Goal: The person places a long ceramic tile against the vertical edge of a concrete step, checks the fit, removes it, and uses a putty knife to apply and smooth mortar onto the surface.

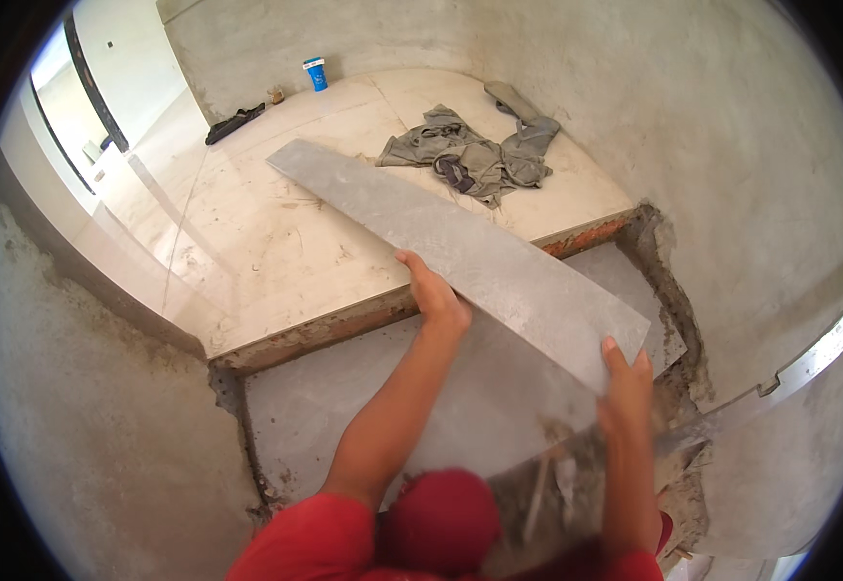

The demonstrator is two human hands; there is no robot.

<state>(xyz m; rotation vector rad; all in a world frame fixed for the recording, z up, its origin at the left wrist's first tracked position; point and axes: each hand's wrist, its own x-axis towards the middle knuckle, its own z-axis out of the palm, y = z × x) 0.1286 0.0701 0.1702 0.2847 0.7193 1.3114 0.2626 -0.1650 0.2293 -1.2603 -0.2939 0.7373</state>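
Observation:
I hold a long grey strip of tile (460, 242) at a slant over the step, its far end toward the upper left over the landing. My left hand (435, 292) grips its near long edge around the middle, thumb pointing up along the edge. At the strip's near right end, my right hand (625, 387) is closed on the short edge, its fingers partly hidden and slightly blurred. Below the strip lies a broad grey tile (344, 407) on the lower step. Behind it rises the cream tiled landing (276, 261).
Crumpled grey-green cloth (480, 155) lies on the landing. A blue cup-shaped container (315, 75) and a dark bundle (236, 126) are near the back wall. Plastered walls (731, 194) enclose the steps. A rough broken gap (673, 290) runs along the right wall.

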